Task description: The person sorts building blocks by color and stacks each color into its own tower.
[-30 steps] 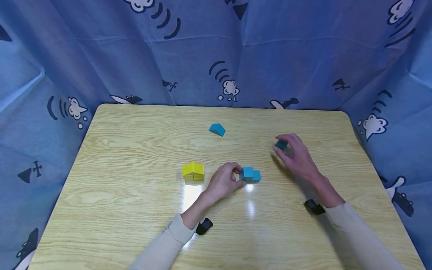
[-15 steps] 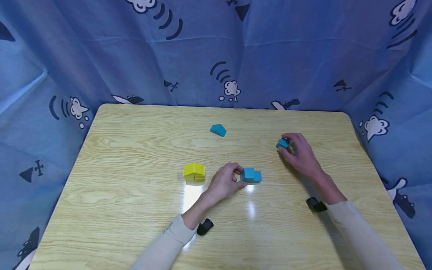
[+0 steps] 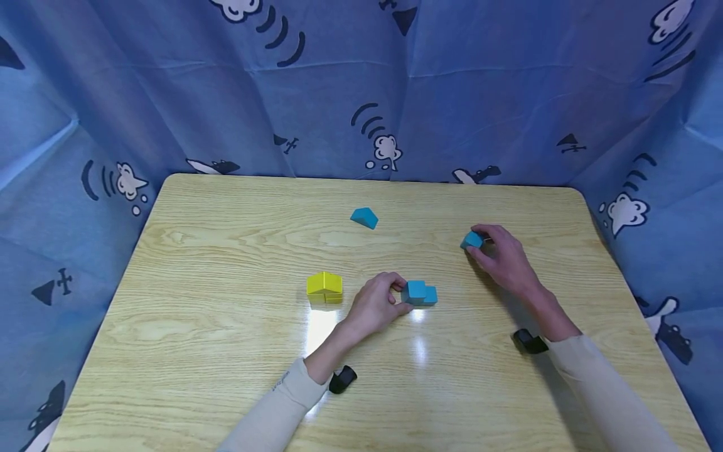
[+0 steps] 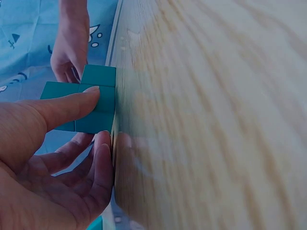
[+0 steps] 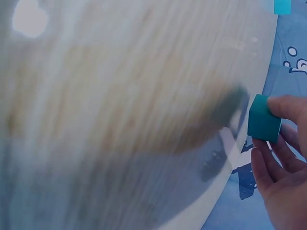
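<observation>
My left hand (image 3: 375,304) pinches a small stack of blue blocks (image 3: 416,292) on the table, thumb on the near side. In the left wrist view the blocks (image 4: 98,120) form an L, one raised above the others. My right hand (image 3: 508,263) holds a single blue block (image 3: 471,240) between thumb and fingers, off to the right and farther back. Angled faces show on this block (image 5: 263,120) in the right wrist view, where it is off the tabletop. The far side of the stack is hidden.
A yellow block group with a peaked top (image 3: 324,287) stands left of my left hand. Farther back lies a loose blue angled block (image 3: 364,217). The wooden table (image 3: 203,351) ends at a printed blue curtain (image 3: 339,75).
My right hand has turned its block, so that a lighter face now shows, and has shifted slightly right. My left hand and the stack stay put.
</observation>
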`<state>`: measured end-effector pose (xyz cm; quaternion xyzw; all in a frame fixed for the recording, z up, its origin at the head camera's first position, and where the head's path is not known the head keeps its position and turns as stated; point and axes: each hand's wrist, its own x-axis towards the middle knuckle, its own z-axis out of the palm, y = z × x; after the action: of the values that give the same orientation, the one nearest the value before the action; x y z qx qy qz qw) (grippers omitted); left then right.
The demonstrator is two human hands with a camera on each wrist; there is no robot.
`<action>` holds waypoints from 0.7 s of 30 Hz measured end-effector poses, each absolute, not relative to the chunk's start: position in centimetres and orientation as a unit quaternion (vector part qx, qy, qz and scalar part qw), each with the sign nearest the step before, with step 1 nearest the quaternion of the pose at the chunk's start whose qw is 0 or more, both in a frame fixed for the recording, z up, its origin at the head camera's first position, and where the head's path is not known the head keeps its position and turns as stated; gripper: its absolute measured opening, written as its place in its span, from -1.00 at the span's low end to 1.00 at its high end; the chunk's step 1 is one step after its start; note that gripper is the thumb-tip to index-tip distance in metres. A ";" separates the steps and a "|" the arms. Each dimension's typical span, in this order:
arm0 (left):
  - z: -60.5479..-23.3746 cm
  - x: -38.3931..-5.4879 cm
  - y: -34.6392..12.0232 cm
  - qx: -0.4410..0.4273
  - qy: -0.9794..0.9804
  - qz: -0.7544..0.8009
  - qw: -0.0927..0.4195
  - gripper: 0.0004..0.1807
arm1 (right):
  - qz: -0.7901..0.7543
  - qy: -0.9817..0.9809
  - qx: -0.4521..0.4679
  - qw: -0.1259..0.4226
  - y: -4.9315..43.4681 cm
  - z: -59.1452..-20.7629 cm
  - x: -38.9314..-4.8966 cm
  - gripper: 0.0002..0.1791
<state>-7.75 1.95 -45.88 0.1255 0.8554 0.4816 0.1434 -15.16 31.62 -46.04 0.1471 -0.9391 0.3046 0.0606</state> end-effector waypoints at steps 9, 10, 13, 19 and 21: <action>-45.9 -7.7 1.9 0.127 0.855 0.483 0.143 -0.60 | 0.329 -0.925 0.179 0.068 30.9 -45.0 -14.1 -0.56; -45.9 -7.7 1.9 0.127 0.855 0.482 0.143 -0.60 | 0.329 -0.923 0.185 0.070 30.8 -44.9 -13.9 -0.56; -45.9 -7.7 2.0 0.126 0.855 0.482 0.143 -0.60 | 0.332 -0.920 0.196 0.070 30.3 -44.5 -13.5 -0.55; -45.8 -7.7 2.0 0.125 0.855 0.482 0.142 -0.60 | 0.326 -0.916 0.222 0.074 29.5 -44.0 -12.7 -0.53; -45.9 -7.7 2.0 0.126 0.855 0.483 0.142 -0.60 | 0.323 -0.915 0.228 0.076 29.3 -44.0 -12.5 -0.52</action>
<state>-7.71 1.98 -45.85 0.1257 0.8549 0.4828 0.1422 -12.50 29.29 -43.98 0.2281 -0.9152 0.3234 0.0764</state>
